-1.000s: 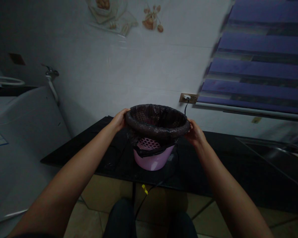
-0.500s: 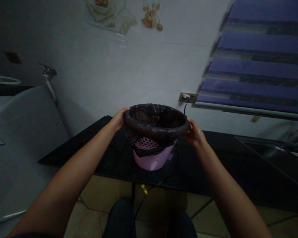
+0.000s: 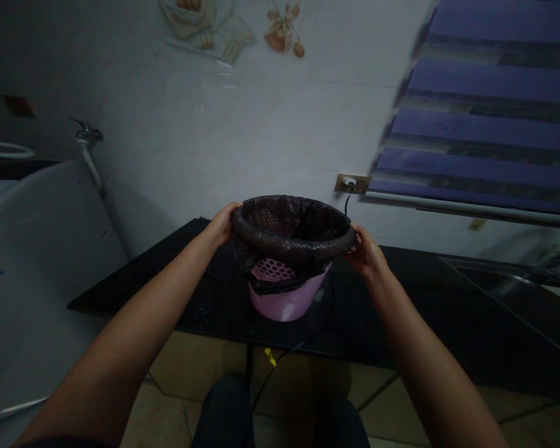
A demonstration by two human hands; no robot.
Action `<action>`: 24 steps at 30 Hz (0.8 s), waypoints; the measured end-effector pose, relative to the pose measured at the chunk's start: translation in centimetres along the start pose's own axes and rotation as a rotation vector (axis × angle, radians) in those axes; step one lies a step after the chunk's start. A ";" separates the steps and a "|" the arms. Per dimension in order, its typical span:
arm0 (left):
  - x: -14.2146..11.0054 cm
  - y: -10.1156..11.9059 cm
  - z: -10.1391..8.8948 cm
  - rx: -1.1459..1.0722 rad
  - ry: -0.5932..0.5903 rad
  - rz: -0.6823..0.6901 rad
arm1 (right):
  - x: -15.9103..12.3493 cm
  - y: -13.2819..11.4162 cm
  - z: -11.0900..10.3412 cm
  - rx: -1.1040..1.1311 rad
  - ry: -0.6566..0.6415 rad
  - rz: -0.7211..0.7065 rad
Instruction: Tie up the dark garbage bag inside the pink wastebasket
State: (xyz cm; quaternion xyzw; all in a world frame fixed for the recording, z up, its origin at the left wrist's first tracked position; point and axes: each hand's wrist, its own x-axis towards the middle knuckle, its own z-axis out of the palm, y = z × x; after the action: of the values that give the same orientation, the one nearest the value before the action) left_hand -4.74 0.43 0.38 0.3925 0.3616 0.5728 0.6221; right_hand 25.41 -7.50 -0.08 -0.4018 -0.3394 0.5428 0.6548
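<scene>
A pink bin point(image 3: 282, 305) with round holes in its side stands upright on the black counter. A black garbage bag point(image 3: 292, 244) lines it and is folded outward over the rim, its loose edge hanging partway down the outside. My left hand point(image 3: 223, 223) grips the bag-covered rim on the left side. Opposite it, my right hand point(image 3: 364, 251) is closed round the right side of the rim, its fingertips partly hidden under the bag's fold.
The black counter point(image 3: 378, 323) runs across, with a metal sink point(image 3: 508, 283) at the right. A white appliance point(image 3: 51, 267) stands left. Behind are a tiled wall, a wall socket point(image 3: 352, 183) with a plugged cord, and a purple blind point(image 3: 485, 124). A cord with a yellow tag point(image 3: 270, 357) crosses the front edge.
The view has shifted very slightly. Both hands keep their hold on the rim, and the bin and bag look the same.
</scene>
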 end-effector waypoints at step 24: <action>0.6 -0.1 0.1 -0.040 0.007 0.016 | -0.9 -0.1 0.5 0.039 -0.019 0.015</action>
State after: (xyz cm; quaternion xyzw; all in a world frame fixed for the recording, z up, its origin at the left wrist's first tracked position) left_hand -4.56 1.01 0.38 0.3809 0.3490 0.5861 0.6241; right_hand 24.84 -8.30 0.26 -0.3863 -0.3321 0.5580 0.6550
